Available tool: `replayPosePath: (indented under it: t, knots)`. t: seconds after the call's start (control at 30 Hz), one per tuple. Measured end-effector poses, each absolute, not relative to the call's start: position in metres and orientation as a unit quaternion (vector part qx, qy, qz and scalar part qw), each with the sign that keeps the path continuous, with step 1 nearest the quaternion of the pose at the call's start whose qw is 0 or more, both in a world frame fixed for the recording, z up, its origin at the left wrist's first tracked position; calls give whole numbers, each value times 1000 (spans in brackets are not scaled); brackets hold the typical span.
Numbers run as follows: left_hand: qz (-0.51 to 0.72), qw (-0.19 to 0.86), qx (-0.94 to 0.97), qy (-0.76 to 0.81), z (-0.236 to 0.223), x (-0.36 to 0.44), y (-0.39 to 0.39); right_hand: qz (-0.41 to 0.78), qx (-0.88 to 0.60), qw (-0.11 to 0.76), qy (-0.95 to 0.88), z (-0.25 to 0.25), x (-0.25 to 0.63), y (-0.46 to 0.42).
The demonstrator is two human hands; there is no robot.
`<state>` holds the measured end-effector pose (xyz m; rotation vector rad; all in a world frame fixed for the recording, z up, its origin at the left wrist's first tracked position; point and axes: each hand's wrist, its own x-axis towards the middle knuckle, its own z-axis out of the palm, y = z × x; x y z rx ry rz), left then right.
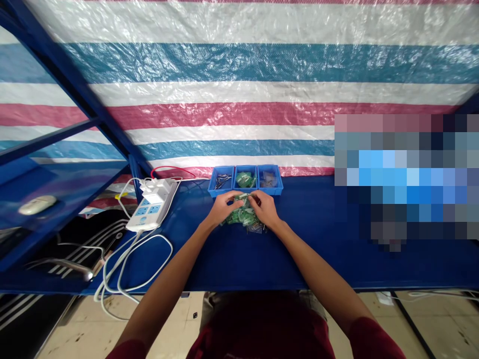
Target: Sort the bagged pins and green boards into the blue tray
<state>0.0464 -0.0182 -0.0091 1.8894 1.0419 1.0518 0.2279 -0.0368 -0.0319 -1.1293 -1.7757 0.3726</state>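
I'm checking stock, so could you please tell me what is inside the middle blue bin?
Green pieces lie heaped inside the middle blue bin. Anything beneath them is covered and cannot be seen.

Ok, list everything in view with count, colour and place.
Bins: three, blue, table's back
Metal pieces: uncounted, silvery, left bin
Green packets: uncounted, green, middle bin
Clear packets: uncounted, greyish, right bin
Packet pile: one, mostly green, before bins
Power strip: one, white and light blue, table's left
Adapters: several, white, on strip
White cables: several, white, left
Red cable: one, red, behind strip
Mouse-like object: one, pale, far left
Table: one, blue, centre
Striped sheet: one, white-blue-red, behind
Frame: one, blue, left
Pixelated patch: one, mixed, right; contents hidden
Floor: one, tan, below
Left hand, right hand: two, bare, fingers at pile
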Motion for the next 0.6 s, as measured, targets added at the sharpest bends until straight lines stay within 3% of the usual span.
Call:
replayPosePath:
  t: [0.13,0.6]
  knots:
    - [440,348,706,432,-16,52,-20,156,-461,470,-737,-29,226,-40]
    - [488,523,584,385,-12,60,-24,172,-385,515,-747,-29,227,-42]
